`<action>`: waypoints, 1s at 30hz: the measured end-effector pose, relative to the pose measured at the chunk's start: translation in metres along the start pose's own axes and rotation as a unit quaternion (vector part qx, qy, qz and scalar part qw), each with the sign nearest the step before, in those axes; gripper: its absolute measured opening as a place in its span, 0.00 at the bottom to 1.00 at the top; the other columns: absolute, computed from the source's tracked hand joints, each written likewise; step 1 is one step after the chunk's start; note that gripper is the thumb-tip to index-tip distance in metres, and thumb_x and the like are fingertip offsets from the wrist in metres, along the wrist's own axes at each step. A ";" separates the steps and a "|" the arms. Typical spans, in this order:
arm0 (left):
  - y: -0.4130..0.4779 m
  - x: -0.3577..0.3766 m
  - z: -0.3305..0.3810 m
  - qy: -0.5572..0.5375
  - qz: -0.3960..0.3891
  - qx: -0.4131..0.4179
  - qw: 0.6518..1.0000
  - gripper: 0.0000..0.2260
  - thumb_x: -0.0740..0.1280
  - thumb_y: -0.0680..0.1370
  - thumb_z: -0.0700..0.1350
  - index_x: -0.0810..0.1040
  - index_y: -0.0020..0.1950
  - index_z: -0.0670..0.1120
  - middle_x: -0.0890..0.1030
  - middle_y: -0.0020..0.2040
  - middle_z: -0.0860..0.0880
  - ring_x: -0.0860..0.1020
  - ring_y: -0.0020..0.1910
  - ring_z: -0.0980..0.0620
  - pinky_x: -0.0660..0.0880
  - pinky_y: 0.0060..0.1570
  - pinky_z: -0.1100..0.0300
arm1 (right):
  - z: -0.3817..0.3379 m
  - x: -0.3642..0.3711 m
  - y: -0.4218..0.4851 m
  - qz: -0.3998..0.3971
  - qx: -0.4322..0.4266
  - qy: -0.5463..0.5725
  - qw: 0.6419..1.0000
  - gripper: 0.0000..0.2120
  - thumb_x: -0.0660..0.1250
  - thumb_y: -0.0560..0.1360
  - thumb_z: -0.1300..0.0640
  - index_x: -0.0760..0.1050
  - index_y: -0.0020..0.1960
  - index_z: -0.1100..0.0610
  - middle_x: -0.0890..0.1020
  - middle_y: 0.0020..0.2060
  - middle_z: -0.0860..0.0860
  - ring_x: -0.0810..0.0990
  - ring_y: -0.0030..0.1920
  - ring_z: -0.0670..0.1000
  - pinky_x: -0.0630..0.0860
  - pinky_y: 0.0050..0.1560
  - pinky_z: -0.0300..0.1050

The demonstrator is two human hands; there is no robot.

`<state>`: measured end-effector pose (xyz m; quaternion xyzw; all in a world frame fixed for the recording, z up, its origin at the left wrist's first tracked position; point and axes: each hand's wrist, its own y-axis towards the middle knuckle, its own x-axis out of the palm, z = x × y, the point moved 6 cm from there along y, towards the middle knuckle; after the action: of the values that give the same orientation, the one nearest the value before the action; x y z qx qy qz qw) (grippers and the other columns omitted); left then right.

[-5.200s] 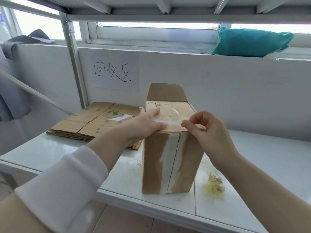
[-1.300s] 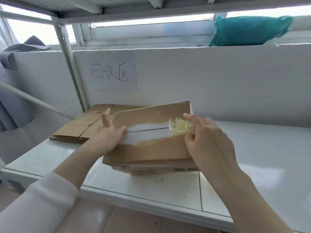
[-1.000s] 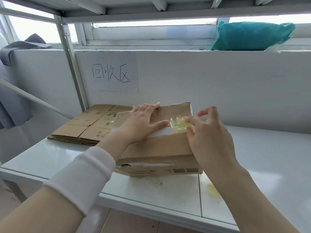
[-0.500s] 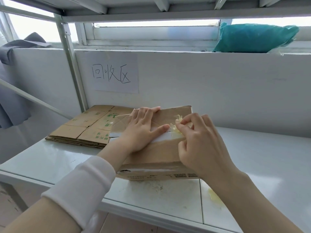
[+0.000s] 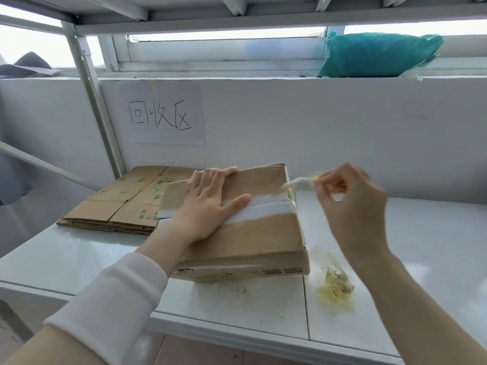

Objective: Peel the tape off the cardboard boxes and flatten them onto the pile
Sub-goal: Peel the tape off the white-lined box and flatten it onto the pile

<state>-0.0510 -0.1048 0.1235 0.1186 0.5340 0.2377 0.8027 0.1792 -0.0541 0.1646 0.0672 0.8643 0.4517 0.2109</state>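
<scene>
White shelf top (image 5: 421, 246) under a window ledge, and right in the middle lies the box (image 5: 263, 233), on its side and partly squashed, its left end resting on the pile (image 5: 113, 206) of flattened cardboard. The left hand (image 5: 210, 204) is spread flat on it, fingers straight, pressing down and gripping nothing. The right hand (image 5: 350, 201), blurred, pinches the tape (image 5: 297, 183) between thumb and fingertips and holds it out taut from the box's far right corner. Here's the danger: pulled at a sharp angle, that thin strip could snap and leave a stub stuck at the corner. It could also rip more paper skin off the lid, where a white band is already bared. If the flat hand eases up, the box may skid toward the pull. And sticky tape likes to cling to fingers when it's dropped. The count: one box in hand, one pile, though its sheets are too tight to number, and one strip being pulled. One yellowish wad (image 5: 334, 285) of spent tape sits just beside the box's near right corner. One handwritten sign (image 5: 163, 114) is on the wall, one teal bag (image 5: 376, 54) on the ledge.
</scene>
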 end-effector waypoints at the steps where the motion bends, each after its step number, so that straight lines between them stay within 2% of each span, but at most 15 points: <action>1: 0.000 0.001 -0.002 0.001 0.000 -0.005 1.000 0.39 0.47 0.63 0.72 0.58 0.72 0.58 0.63 0.64 0.56 0.55 0.70 0.55 0.46 0.73 0.52 | 0.016 -0.013 0.003 0.039 0.023 -0.005 0.999 0.05 0.69 0.70 0.64 0.74 0.39 0.61 0.79 0.37 0.55 0.77 0.36 0.54 0.70 0.40 0.39; 4: 0.002 0.002 -0.005 0.006 -0.001 -0.012 1.000 0.39 0.48 0.64 0.73 0.58 0.72 0.58 0.64 0.65 0.54 0.56 0.71 0.49 0.48 0.73 0.51 | 0.059 -0.037 0.006 0.075 0.110 -0.015 0.991 0.06 0.68 0.72 0.61 0.74 0.48 0.59 0.78 0.39 0.50 0.77 0.40 0.54 0.67 0.40 0.36; 7: 0.004 0.001 -0.003 0.006 0.000 -0.009 1.000 0.39 0.48 0.63 0.72 0.59 0.72 0.57 0.64 0.65 0.52 0.57 0.70 0.50 0.49 0.72 0.53 | 0.075 -0.034 -0.020 0.029 0.079 -0.128 0.988 0.08 0.70 0.70 0.63 0.80 0.49 0.59 0.81 0.39 0.51 0.74 0.45 0.58 0.62 0.41 0.36; 9: 0.003 0.000 -0.001 0.011 0.001 -0.007 1.000 0.40 0.48 0.63 0.72 0.59 0.72 0.56 0.64 0.65 0.52 0.57 0.69 0.51 0.48 0.72 0.54 | 0.079 -0.019 -0.051 -0.046 0.028 -0.213 0.976 0.08 0.74 0.65 0.66 0.82 0.44 0.61 0.81 0.38 0.55 0.73 0.43 0.59 0.66 0.42 0.39; 11: 0.001 0.001 0.003 0.018 0.002 -0.001 1.000 0.40 0.47 0.63 0.72 0.59 0.72 0.56 0.64 0.65 0.52 0.57 0.69 0.51 0.48 0.71 0.55 | 0.095 0.001 -0.085 -0.150 0.060 -0.214 0.963 0.11 0.76 0.61 0.68 0.82 0.42 0.60 0.76 0.36 0.53 0.72 0.37 0.54 0.69 0.34 0.39; 12: 0.000 0.003 0.006 0.025 -0.001 0.003 1.000 0.40 0.47 0.63 0.72 0.59 0.72 0.56 0.64 0.65 0.51 0.57 0.69 0.51 0.47 0.72 0.55 | 0.106 0.011 -0.103 -0.207 0.076 -0.200 0.955 0.14 0.76 0.57 0.71 0.81 0.41 0.60 0.74 0.34 0.51 0.69 0.33 0.51 0.66 0.29 0.37; 14: -0.001 0.008 0.015 0.041 -0.014 0.012 0.999 0.41 0.46 0.63 0.72 0.58 0.72 0.56 0.63 0.66 0.51 0.54 0.68 0.54 0.44 0.73 0.54 | 0.112 0.026 -0.128 -0.327 0.026 -0.223 0.918 0.20 0.75 0.52 0.75 0.81 0.39 0.58 0.70 0.32 0.50 0.65 0.32 0.49 0.63 0.26 0.36; 16: -0.002 0.013 0.022 0.052 -0.025 0.014 0.998 0.41 0.47 0.63 0.72 0.57 0.73 0.55 0.62 0.67 0.51 0.52 0.67 0.58 0.40 0.73 0.54 | 0.118 0.028 -0.128 -0.395 0.033 -0.214 0.893 0.12 0.68 0.70 0.68 0.80 0.50 0.56 0.71 0.39 0.50 0.70 0.40 0.51 0.71 0.37 0.39; 18: 0.000 0.016 0.026 0.059 -0.030 0.014 0.998 0.40 0.48 0.64 0.72 0.57 0.73 0.55 0.62 0.67 0.50 0.51 0.69 0.58 0.39 0.73 0.54 | 0.118 0.018 -0.117 -0.434 0.104 -0.144 0.883 0.15 0.53 0.80 0.58 0.74 0.61 0.55 0.75 0.47 0.51 0.73 0.49 0.51 0.69 0.50 0.41; 20: 0.002 0.016 0.024 0.057 -0.036 0.007 0.998 0.42 0.47 0.62 0.73 0.57 0.73 0.56 0.62 0.67 0.50 0.51 0.71 0.54 0.40 0.74 0.53 | 0.130 0.008 -0.113 -0.424 0.170 -0.088 0.885 0.16 0.53 0.81 0.54 0.70 0.65 0.54 0.77 0.49 0.48 0.73 0.49 0.47 0.67 0.49 0.39; 22: 0.002 0.011 0.018 0.049 -0.035 -0.006 0.998 0.42 0.47 0.61 0.73 0.58 0.72 0.57 0.62 0.67 0.50 0.52 0.73 0.50 0.44 0.74 0.51 | 0.133 -0.002 -0.111 -0.392 0.195 -0.103 0.893 0.17 0.60 0.78 0.50 0.69 0.66 0.52 0.74 0.49 0.46 0.72 0.45 0.45 0.66 0.47 0.36; 24: 0.000 0.004 0.010 0.030 -0.028 -0.020 0.999 0.40 0.48 0.62 0.73 0.58 0.71 0.58 0.62 0.67 0.50 0.53 0.73 0.49 0.46 0.73 0.52 | 0.137 -0.010 -0.112 -0.349 0.166 -0.160 0.908 0.23 0.66 0.73 0.47 0.67 0.66 0.51 0.72 0.51 0.47 0.72 0.46 0.46 0.67 0.46 0.36; 26: -0.003 -0.004 0.003 0.009 -0.014 -0.028 0.999 0.39 0.50 0.62 0.73 0.59 0.71 0.59 0.63 0.67 0.51 0.55 0.71 0.51 0.49 0.72 0.53 | 0.132 -0.012 -0.109 -0.300 0.130 -0.166 0.930 0.27 0.70 0.70 0.46 0.68 0.66 0.52 0.72 0.54 0.49 0.72 0.52 0.48 0.71 0.50 0.40; 28: -0.006 -0.011 -0.002 -0.002 0.001 -0.028 1.000 0.38 0.50 0.62 0.72 0.60 0.70 0.59 0.64 0.65 0.52 0.57 0.69 0.53 0.51 0.70 0.55 | 0.113 -0.007 -0.104 -0.277 0.095 -0.108 0.950 0.28 0.71 0.68 0.47 0.70 0.65 0.53 0.73 0.56 0.49 0.72 0.56 0.49 0.74 0.56 0.46; 30: -0.009 -0.017 -0.004 -0.002 0.005 -0.034 0.999 0.38 0.50 0.62 0.72 0.60 0.70 0.59 0.64 0.64 0.53 0.57 0.69 0.55 0.51 0.68 0.57 | 0.087 0.001 -0.099 -0.279 0.077 -0.014 0.957 0.29 0.68 0.67 0.41 0.69 0.65 0.50 0.72 0.59 0.45 0.71 0.59 0.46 0.73 0.60 0.46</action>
<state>-0.0578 -0.1213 0.1318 0.0947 0.5234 0.2597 0.8060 0.2228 -0.0457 0.0408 -0.1547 0.8779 0.3057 0.3346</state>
